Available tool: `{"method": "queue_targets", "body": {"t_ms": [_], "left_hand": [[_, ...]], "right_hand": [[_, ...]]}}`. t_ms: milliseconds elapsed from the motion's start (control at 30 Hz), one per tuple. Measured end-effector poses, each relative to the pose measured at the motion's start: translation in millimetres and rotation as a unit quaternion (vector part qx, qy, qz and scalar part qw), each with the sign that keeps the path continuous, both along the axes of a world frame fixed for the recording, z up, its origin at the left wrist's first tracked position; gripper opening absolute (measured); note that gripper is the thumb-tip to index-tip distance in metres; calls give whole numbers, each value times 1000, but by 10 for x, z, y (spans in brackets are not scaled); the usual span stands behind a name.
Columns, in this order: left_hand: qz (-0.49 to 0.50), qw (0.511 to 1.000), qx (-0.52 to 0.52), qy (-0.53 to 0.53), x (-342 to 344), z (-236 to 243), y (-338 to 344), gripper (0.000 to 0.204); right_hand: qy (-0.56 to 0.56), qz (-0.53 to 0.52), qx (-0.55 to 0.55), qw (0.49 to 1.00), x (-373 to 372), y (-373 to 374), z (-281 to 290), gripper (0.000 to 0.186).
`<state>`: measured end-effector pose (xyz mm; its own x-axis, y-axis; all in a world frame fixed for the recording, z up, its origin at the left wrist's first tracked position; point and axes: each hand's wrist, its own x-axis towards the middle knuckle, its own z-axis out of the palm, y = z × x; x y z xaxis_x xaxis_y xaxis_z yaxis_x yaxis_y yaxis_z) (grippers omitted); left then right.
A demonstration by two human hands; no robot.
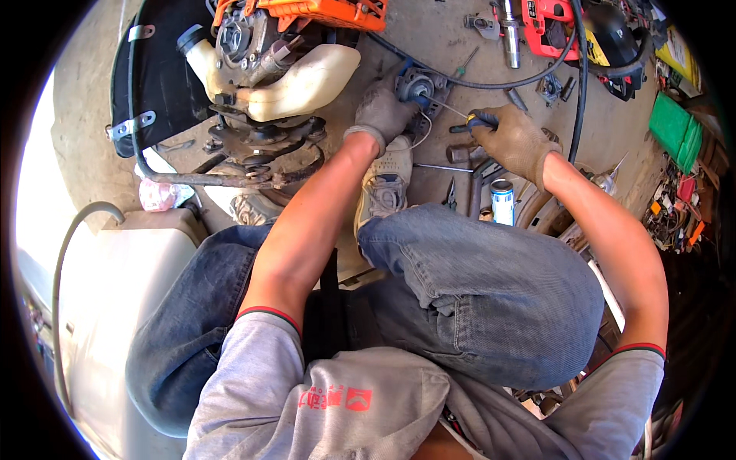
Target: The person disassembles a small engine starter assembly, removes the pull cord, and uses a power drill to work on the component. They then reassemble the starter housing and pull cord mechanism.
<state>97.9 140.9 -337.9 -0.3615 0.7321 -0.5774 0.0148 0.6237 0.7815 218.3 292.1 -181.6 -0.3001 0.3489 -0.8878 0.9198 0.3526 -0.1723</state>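
My gloved left hand (383, 113) is closed on the near-left side of a round grey metal machine part (418, 86), which rests by the tip of my shoe. A thin pale cord (426, 132) loops down from that part. In my gloved right hand (515, 138) is a screwdriver (481, 119) with a dark and yellow handle. Its thin shaft points left, and the tip reaches the middle of the round part. Whether the tip sits in a screw is too small to tell. Fingers of the left hand are partly hidden behind its back.
An engine with a cream tank (303, 83) and orange cover (330, 11) stands at the far left. A black hose (506, 86) arcs beyond my hands. Near my right forearm are a blue-and-white can (502, 202), pliers (451, 193) and metal parts. A green box (675, 130) lies far right.
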Motion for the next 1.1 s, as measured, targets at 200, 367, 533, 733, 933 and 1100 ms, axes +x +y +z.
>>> {"method": "queue_targets", "body": {"t_ms": [200,367,533,733,933,1100], "left_hand": [[12,1000,17,8,66,-157,-28,82],[65,998,4,-24,119,-117,-61,85],[104,993,6,-61,160,-149,-72,86],[88,994,-23,-61,159,-7,-34,90],[108,977,-140,-123,114,24,-41,76],[132,970,-115,-166,145,-136,-77,84]], "right_hand": [[-1,100,51,994,-64,-17,51,28],[12,79,78,994,-169,18,86,34],[333,-292,132,887,241,-423,-96,30],[554,-415,129,710,127,-676,-409,40],[678,-368,89,631,-1,-785,-554,35],[698,-425,-67,572,-5,-509,-626,24]]}}
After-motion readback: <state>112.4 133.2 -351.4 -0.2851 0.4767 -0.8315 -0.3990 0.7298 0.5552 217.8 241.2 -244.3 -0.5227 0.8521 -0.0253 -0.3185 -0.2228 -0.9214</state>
